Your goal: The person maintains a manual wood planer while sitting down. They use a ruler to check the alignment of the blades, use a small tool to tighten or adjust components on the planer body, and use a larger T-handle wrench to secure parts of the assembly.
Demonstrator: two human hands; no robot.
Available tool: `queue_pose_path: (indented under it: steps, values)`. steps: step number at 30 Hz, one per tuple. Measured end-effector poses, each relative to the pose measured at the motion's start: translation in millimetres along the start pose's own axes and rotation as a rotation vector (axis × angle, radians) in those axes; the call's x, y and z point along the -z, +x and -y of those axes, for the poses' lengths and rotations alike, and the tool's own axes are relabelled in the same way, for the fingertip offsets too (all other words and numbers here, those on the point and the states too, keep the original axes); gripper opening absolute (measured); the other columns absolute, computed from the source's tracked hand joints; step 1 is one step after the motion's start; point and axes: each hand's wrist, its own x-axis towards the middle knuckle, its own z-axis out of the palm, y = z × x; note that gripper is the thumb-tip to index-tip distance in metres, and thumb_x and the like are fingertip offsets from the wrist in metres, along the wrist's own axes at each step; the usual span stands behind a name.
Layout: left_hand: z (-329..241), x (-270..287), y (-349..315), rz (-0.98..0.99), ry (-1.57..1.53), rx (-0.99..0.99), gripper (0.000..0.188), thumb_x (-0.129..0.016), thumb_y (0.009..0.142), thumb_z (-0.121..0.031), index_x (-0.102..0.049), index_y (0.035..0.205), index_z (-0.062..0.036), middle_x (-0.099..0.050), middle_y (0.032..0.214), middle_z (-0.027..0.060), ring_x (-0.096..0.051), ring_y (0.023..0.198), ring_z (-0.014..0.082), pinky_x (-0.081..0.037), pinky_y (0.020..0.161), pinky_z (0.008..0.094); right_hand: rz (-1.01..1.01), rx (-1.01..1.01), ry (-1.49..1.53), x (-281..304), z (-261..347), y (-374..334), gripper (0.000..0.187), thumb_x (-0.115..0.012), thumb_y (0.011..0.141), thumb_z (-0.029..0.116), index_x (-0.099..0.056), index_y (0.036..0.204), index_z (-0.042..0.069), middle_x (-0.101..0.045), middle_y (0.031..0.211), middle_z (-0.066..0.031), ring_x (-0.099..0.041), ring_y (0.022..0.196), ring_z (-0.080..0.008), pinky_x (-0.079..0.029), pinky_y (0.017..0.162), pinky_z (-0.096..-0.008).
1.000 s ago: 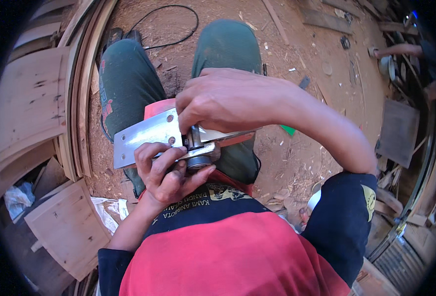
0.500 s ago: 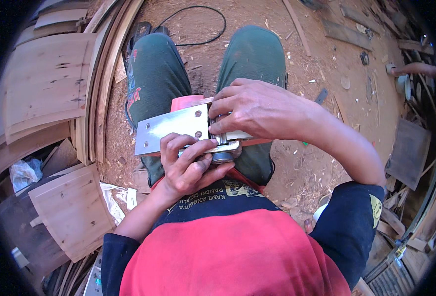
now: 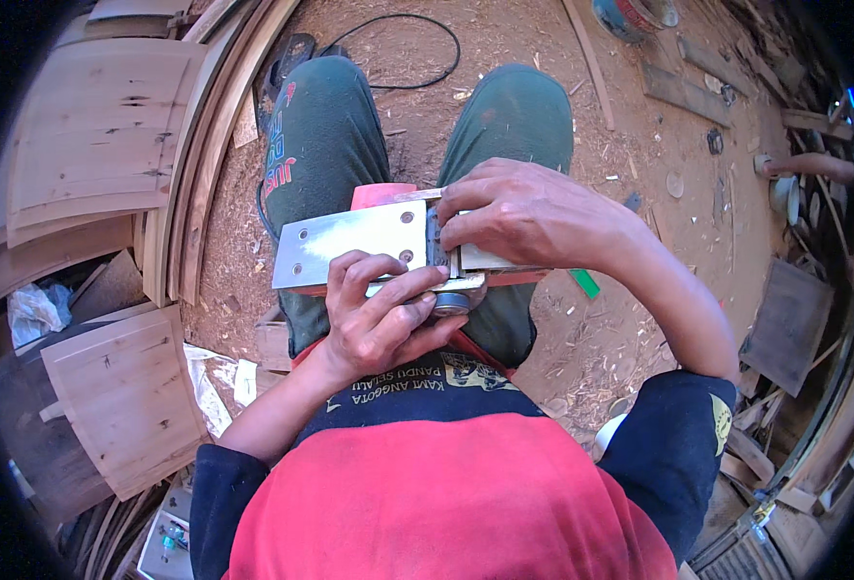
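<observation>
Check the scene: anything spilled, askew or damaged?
Pale wood shavings lie scattered over the brown floor, like uncleared litter, and a thin black cable lies there in a loose loop. The flat silver metal plate at the left hand shows no obvious damage; the right hand partly hides what adjoins it.

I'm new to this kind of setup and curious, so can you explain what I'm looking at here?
There is no machine at work, just someone's two bare hands. The round, bent view comes from a wide camera worn on the head, looking down. The left hand holds a red and silver tool; the right hand has its fingers at the tool's middle, though what they grip is hidden. On the ground lie wood chips, a black cable and a green scrap.
</observation>
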Motion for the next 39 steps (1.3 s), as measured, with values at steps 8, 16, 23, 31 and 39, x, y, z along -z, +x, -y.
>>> queue_pose_path:
  steps: [8, 16, 23, 31, 39]
  values:
    - [1.5, -0.6, -0.1, 0.002, -0.016, 0.008, 0.038, -0.093, 0.073, -0.03, -0.064, 0.088, -0.0113, -0.079, 0.118, 0.0001, -0.064, 0.098, 0.0246, -0.046, 0.089, 0.0458, -0.012, 0.01, -0.05, -3.4, -3.3, -1.3, 0.027, -0.075, 0.083, 0.01, -0.075, 0.109, 0.008, -0.073, 0.124, -0.0094, -0.068, 0.115, -0.0331, -0.053, 0.102, -0.0447]
    - [2.5, 1.4, -0.2, 0.02, -0.014, -0.016, 0.05, -0.096, 0.072, -0.028, -0.057, 0.1, -0.0121, -0.077, 0.118, 0.0055, -0.064, 0.095, 0.0277, -0.047, 0.086, 0.0476, -0.01, 0.006, -0.056, -0.9, -0.4, 0.1, 0.026, -0.075, 0.083, 0.01, -0.076, 0.109, 0.009, -0.073, 0.122, -0.0095, -0.068, 0.116, -0.0342, -0.053, 0.103, -0.044]
    - [2.0, 0.6, -1.9, 0.008, -0.028, 0.013, 0.039, -0.093, 0.074, -0.03, -0.065, 0.095, -0.0118, -0.077, 0.116, -0.0002, -0.064, 0.099, 0.0244, -0.045, 0.091, 0.0458, 0.0, 0.034, -0.068, -5.2, -4.9, -1.9, 0.029, -0.076, 0.083, 0.01, -0.078, 0.112, 0.011, -0.075, 0.126, -0.0051, -0.067, 0.124, -0.026, -0.048, 0.11, -0.0448]
    - [3.0, -1.7, -0.9, -0.004, -0.029, 0.011, 0.038, -0.092, 0.075, -0.03, -0.064, 0.094, -0.0125, -0.077, 0.117, -0.0017, -0.064, 0.098, 0.0223, -0.045, 0.091, 0.0449, -0.049, 0.081, -0.099, -4.0, -8.8, -1.2, 0.024, -0.07, 0.087, 0.013, -0.079, 0.109, 0.015, -0.078, 0.112, -0.0066, -0.072, 0.106, -0.0262, -0.049, 0.102, -0.0435]
    - [2.3, 1.0, -0.3, 0.004, -0.02, 0.015, 0.037, -0.092, 0.075, -0.029, -0.064, 0.093, -0.0135, -0.076, 0.115, -0.0022, -0.064, 0.097, 0.021, -0.046, 0.09, 0.0453, -0.065, 0.097, -0.112, -3.1, -4.1, -2.8, 0.028, -0.082, 0.08, 0.023, -0.079, 0.107, 0.015, -0.076, 0.115, -0.0027, -0.071, 0.107, -0.024, -0.049, 0.1, -0.0429]
